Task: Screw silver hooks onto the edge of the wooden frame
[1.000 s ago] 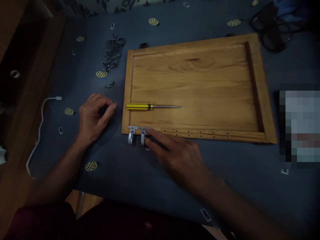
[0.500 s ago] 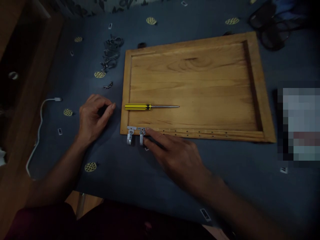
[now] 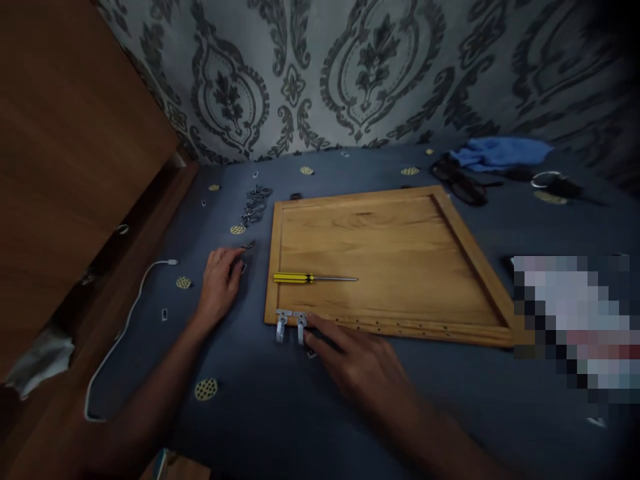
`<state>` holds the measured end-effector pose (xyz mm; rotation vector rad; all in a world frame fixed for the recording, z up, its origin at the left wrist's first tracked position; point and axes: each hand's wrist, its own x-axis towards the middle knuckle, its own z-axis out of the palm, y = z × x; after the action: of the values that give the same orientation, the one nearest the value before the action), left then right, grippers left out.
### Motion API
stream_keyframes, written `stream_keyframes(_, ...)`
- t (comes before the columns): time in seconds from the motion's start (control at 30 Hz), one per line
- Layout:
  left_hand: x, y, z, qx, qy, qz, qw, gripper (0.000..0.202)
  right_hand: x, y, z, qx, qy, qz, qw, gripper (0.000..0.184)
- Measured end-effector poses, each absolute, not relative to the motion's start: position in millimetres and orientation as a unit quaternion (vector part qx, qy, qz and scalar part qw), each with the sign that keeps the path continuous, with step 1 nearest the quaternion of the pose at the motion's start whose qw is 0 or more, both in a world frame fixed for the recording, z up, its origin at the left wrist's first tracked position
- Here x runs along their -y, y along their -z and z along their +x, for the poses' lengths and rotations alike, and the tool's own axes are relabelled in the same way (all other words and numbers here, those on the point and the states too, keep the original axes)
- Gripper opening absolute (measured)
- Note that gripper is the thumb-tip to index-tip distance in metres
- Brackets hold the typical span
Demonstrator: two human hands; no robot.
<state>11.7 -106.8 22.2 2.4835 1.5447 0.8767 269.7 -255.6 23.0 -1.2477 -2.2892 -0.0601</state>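
Observation:
A wooden panel (image 3: 350, 243) with a raised rim lies on dark patterned cloth. Two silver metal hooks sit side by side at the left end of its near rim, where a row of small holes runs. My right hand (image 3: 367, 363) holds the right-hand metal hook (image 3: 301, 328) against the rim with its fingertips. Left of it, the other hook (image 3: 281, 327) is in place, untouched. My left hand (image 3: 220, 280) reaches to a small pile of screws (image 3: 249, 245), index finger at the pile and thumb apart. A yellow-handled screwdriver (image 3: 295, 278) rests on the panel.
Behind the screws lie several more metal hooks (image 3: 256, 203). Sunglasses (image 3: 463, 183), a blue cloth (image 3: 500, 153) and keys (image 3: 555, 183) are at the back right. A white cable (image 3: 133, 310) runs along the left, beside a wooden board (image 3: 145, 233). A patterned wall (image 3: 300, 80) rises behind.
My left hand has moved forward from beside the panel to the screws, its fingers reaching out. The view has tilted up, showing more wall. My right hand stays at the hook.

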Motion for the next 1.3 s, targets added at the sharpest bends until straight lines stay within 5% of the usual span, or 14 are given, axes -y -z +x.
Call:
stream_keyframes(0.2, 96, -7, 9, -0.522, -0.265, 0.809, 0.055, 0.042, 254, -24, 270, 0.854, -0.002, -0.463, 0.238, 0.037)
stream_keyframes(0.53, 87, -10, 2, -0.537, -0.296, 0.786, 0.072, 0.020, 254, -27, 269, 0.859, -0.033, -0.477, 0.184, 0.042)
stream_keyframes(0.77, 73, -7, 16, -0.530, -0.294, 0.793, 0.065, 0.034, 253, -29, 268, 0.860, -0.042, -0.485, 0.154, 0.039)
stream_keyframes(1.3, 62, -10, 18, -0.530, -0.315, 0.784, 0.072, 0.028, 253, -37, 267, 0.854, -0.057, -0.494, 0.152, 0.039)
